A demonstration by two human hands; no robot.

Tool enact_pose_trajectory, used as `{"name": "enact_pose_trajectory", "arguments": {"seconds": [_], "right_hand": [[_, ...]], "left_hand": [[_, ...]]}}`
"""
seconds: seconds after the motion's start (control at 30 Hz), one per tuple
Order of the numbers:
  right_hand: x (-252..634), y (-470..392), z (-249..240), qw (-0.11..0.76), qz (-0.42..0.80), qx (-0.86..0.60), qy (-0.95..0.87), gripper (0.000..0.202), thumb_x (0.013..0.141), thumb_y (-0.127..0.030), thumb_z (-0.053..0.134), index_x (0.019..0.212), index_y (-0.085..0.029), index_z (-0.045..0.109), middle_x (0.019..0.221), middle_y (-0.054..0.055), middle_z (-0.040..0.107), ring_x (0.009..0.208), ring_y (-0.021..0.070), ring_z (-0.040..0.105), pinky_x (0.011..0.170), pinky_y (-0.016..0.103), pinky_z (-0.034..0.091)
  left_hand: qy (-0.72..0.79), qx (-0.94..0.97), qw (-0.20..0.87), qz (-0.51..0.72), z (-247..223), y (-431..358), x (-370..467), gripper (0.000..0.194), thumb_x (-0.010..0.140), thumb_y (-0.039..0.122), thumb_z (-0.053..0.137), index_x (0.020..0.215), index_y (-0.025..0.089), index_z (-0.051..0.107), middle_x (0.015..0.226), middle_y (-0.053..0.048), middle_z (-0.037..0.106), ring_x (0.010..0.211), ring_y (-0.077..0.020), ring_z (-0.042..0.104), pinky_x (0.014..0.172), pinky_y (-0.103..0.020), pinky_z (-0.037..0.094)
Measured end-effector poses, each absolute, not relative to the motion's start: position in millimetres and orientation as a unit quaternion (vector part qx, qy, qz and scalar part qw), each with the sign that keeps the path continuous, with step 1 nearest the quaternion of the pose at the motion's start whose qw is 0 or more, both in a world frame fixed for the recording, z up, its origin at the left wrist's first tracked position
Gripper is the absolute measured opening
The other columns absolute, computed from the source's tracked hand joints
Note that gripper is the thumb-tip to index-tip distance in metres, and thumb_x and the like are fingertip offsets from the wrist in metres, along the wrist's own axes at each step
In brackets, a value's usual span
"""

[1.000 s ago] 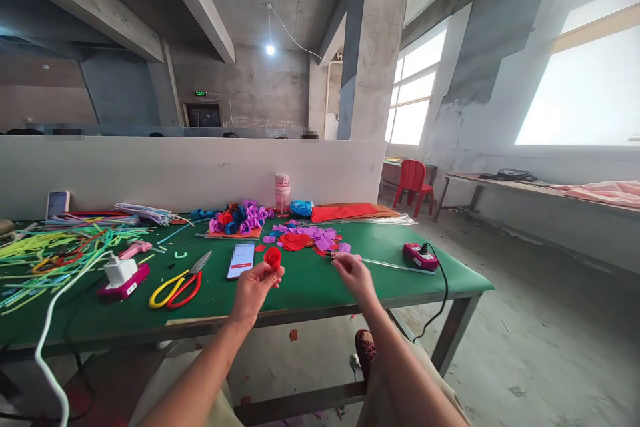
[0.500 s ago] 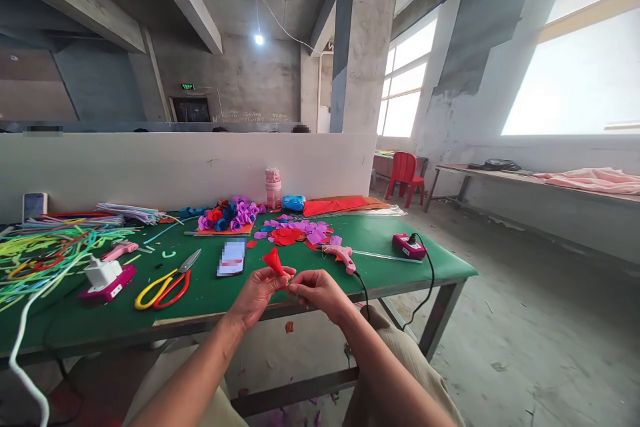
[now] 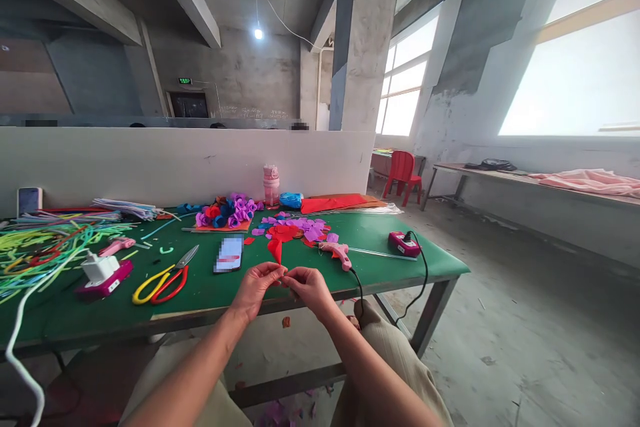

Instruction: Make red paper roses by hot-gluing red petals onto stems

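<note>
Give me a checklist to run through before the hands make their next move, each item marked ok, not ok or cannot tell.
1. Red piece secured: ok, the left hand pinches it.
2. Right hand gripping it too: cannot tell, the fingers crowd together and hide the spot.
3. Lower end of the piece fastened: cannot tell, fingers cover it.
4. Pink glue gun out of the hands: ok, it lies on the green table, to their right.
5. Black cord kept on the tabletop: not ok, it hangs over the front edge.
6. Scissors away from the hands: ok, they lie further left, beyond the phone.
</note>
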State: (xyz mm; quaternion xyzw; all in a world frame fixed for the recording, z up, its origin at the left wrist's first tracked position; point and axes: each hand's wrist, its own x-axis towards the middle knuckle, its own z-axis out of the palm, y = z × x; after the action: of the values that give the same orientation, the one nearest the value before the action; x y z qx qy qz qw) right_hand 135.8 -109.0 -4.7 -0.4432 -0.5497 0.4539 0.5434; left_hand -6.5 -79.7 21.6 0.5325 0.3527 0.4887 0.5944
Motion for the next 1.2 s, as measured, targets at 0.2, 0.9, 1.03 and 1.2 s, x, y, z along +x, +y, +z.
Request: {"name": "enact_pose_trajectory", "arguments": {"seconds": [0.2, 0.9, 1.03, 1.2], "right_hand": [[132.2, -111.8, 1.4, 0.574, 0.477, -0.419, -0.517, 0.033, 0.066, -0.049, 0.068, 0.065, -0.016, 0.062, 0.056, -0.002, 0.058, 0.042, 0.0069, 0.043, 0.041, 0.02, 0.032], [288.5, -64.5, 66.8, 0.333, 0.264, -0.586, -0.69, 0.025, 0.083, -0.037, 0.052, 0.083, -0.018, 0.069, 0.065, 0.001, 0.064, 0.055, 0.0114, 0.053, 0.051, 0.02, 0.036], [316.7, 12.8, 83.3, 0.252, 0.159, -0.647, -0.702, 0.02, 0.08, -0.027, 0.055, 0.073, -0.016, 0.069, 0.062, -0.001, 0.064, 0.056, 0.0097, 0.052, 0.051, 0.019, 0.033], [290.1, 100.2, 73.3, 0.168, 0.117, -0.633, -0.747, 0.017, 0.082, -0.016, 0.053, 0.082, -0.013, 0.07, 0.069, 0.0, 0.068, 0.062, 0.0095, 0.057, 0.056, 0.018, 0.036]], "left_hand": [[0.356, 0.588, 0.551, 0.473, 30.3, -81.7, -9.3, 0.025, 0.061, 0.038, 0.076, 0.072, 0.016, 0.073, 0.074, -0.006, 0.071, 0.065, -0.0138, 0.057, 0.061, -0.025, 0.044], [0.409, 0.572, 0.423, 0.571, 62.7, -4.5, 16.1, 0.025, 0.071, 0.042, 0.065, 0.073, 0.017, 0.061, 0.066, -0.002, 0.065, 0.054, -0.0125, 0.056, 0.051, -0.025, 0.048], [0.451, 0.569, 0.402, 0.557, 50.2, 15.0, 18.1, 0.025, 0.072, 0.042, 0.063, 0.075, 0.018, 0.059, 0.068, -0.002, 0.066, 0.051, -0.012, 0.054, 0.048, -0.023, 0.046], [0.486, 0.564, 0.38, 0.549, 43.5, 23.5, 18.3, 0.024, 0.074, 0.042, 0.062, 0.075, 0.019, 0.06, 0.068, -0.001, 0.066, 0.051, -0.012, 0.054, 0.05, -0.024, 0.046]]}}
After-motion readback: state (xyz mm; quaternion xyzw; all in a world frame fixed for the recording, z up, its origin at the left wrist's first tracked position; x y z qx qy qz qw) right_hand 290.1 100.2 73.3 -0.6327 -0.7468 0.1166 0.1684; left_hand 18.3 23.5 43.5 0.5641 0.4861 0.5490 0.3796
